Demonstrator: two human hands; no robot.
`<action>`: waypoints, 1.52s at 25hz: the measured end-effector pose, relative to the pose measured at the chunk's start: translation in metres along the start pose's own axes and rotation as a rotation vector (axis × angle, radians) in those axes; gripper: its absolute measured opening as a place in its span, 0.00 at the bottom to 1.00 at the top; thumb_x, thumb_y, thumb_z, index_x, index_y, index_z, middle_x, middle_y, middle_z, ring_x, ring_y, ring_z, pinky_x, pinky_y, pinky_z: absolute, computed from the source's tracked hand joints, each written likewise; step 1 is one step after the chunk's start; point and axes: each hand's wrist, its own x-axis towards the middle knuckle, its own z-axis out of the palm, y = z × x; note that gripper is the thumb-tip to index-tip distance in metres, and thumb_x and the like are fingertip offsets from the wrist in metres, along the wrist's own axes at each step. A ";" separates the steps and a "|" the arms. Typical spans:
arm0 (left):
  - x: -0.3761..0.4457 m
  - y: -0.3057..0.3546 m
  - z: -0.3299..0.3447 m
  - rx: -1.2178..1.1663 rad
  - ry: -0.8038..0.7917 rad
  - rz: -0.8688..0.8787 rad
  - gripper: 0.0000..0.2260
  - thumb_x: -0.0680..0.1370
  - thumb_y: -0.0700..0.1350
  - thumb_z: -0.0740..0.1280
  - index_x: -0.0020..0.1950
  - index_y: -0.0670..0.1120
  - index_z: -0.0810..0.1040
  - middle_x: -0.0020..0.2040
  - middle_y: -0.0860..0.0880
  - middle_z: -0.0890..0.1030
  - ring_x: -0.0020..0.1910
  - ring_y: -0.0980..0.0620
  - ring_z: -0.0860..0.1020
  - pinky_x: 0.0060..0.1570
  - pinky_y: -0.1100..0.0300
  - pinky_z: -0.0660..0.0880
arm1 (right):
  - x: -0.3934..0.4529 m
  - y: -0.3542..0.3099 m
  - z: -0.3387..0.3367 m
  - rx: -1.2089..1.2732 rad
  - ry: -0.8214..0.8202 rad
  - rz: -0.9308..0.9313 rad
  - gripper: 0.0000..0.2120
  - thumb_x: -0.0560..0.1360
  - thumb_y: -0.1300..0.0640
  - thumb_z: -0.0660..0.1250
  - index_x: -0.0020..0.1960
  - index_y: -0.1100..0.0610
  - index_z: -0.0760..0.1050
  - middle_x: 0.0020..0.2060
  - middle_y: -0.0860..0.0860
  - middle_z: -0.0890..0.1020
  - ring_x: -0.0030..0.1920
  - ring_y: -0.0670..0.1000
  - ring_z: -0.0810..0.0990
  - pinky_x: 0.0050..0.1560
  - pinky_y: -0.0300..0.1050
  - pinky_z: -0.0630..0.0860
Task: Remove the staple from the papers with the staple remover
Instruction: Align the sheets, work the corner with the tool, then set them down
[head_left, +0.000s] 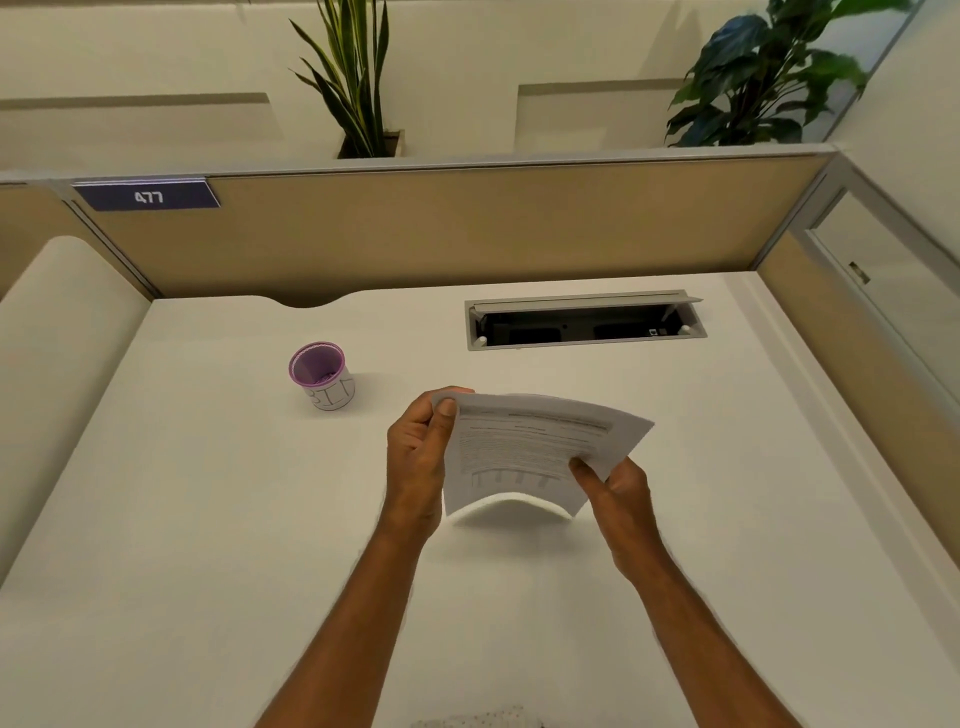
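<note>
A thin stack of printed white papers (524, 447) is held above the white desk (208, 519), bowed upward in the middle. My left hand (418, 457) pinches its top left corner, thumb on top. My right hand (615, 493) grips the right edge lower down, thumb on the page. The staple is too small to make out, possibly under my left thumb. No staple remover shows anywhere in view.
A small purple-rimmed cup (322, 374) with handwriting stands on the desk to the left of the papers. An open cable tray (584, 322) is sunk in the desk at the back right. Tan partition walls (467, 228) close off the back and right sides.
</note>
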 end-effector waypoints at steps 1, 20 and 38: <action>0.000 -0.002 -0.001 0.012 0.006 0.003 0.15 0.82 0.48 0.61 0.55 0.38 0.81 0.45 0.53 0.85 0.45 0.57 0.81 0.43 0.64 0.78 | 0.001 0.001 0.000 -0.001 0.001 -0.002 0.13 0.80 0.62 0.70 0.59 0.48 0.76 0.52 0.42 0.83 0.53 0.42 0.82 0.52 0.35 0.76; 0.015 -0.105 -0.032 0.603 0.096 -0.329 0.17 0.85 0.54 0.59 0.41 0.46 0.74 0.36 0.49 0.80 0.36 0.47 0.79 0.35 0.54 0.75 | 0.016 0.132 -0.054 -0.800 0.321 0.116 0.22 0.73 0.52 0.76 0.62 0.61 0.75 0.57 0.62 0.77 0.58 0.67 0.74 0.54 0.59 0.75; 0.012 -0.118 -0.015 0.514 -0.069 -0.276 0.17 0.84 0.54 0.61 0.46 0.45 0.81 0.40 0.44 0.86 0.39 0.41 0.85 0.38 0.46 0.82 | 0.040 -0.026 0.030 -0.590 -0.221 -0.256 0.18 0.80 0.40 0.65 0.56 0.49 0.60 0.41 0.48 0.79 0.38 0.52 0.83 0.34 0.45 0.80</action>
